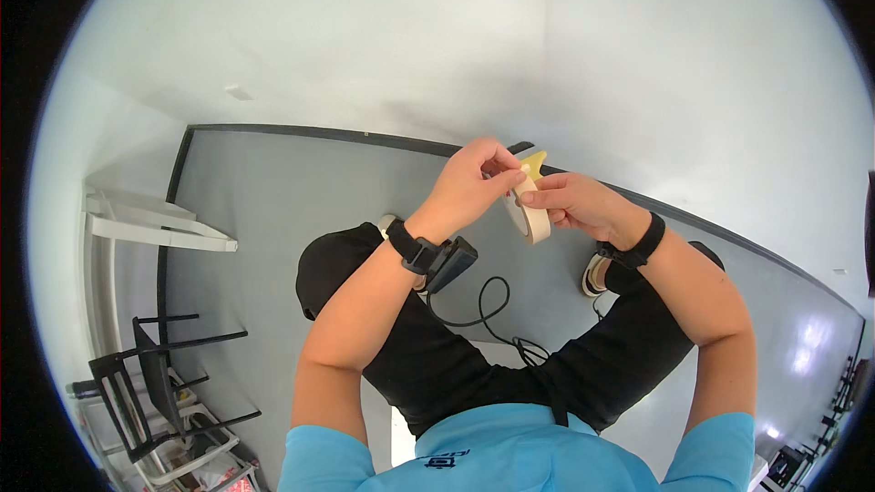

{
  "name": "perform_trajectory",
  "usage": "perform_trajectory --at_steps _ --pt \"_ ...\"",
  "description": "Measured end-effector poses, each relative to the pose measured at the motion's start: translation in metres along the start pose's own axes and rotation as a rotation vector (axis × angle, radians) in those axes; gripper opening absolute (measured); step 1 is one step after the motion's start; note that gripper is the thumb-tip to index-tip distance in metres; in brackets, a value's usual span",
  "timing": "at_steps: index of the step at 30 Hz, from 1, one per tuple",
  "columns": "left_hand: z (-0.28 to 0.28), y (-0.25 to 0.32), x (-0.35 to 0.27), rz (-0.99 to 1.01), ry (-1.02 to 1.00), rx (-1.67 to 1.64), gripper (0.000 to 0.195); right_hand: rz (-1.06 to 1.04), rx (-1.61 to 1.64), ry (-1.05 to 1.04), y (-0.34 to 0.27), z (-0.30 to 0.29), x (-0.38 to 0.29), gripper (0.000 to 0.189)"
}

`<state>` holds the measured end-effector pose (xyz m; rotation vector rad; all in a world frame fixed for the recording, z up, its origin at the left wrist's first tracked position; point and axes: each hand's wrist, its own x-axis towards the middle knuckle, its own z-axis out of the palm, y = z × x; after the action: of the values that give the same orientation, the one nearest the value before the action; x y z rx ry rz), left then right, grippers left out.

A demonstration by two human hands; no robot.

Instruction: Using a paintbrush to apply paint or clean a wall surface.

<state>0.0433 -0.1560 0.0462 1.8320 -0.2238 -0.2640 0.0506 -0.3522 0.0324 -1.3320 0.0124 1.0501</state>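
In front of my body I hold a roll of cream masking tape (539,227) up between both hands. My right hand (581,208) grips the roll from its right side, with the thumb on the outer tape face. My left hand (468,178) pinches at the roll's upper edge with thumb and forefinger; the tape's end there is too small to make out. Just behind the fingertips a yellow piece (535,162) with a notched edge shows, mostly hidden. What it is, and whether a hand holds it, I cannot tell.
A black cable (493,314) loops between my legs from the device on my left wrist (448,265). White walls (410,34) meet the grey floor (273,184) at a dark skirting (307,131). A black metal frame (164,376) and a white bracket (164,232) stand at left.
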Motion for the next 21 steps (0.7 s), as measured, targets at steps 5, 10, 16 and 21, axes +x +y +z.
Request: perform_trajectory --at_steps 5,10,16,21 --pt "-0.001 -0.005 0.0 -0.041 -0.039 -0.055 0.014 0.025 0.016 -0.004 -0.004 0.0 0.0 0.029" --pt "0.003 -0.009 -0.001 -0.068 0.03 -0.133 0.02 -0.026 -0.014 0.031 0.0 0.0 0.003 0.028" --pt "0.001 -0.01 0.001 0.008 0.036 0.011 0.02 -0.063 -0.114 0.071 -0.004 0.005 0.003 0.026" --pt "0.004 -0.017 0.001 -0.019 0.048 0.037 0.02 -0.037 -0.202 0.094 -0.001 0.005 0.006 0.026"
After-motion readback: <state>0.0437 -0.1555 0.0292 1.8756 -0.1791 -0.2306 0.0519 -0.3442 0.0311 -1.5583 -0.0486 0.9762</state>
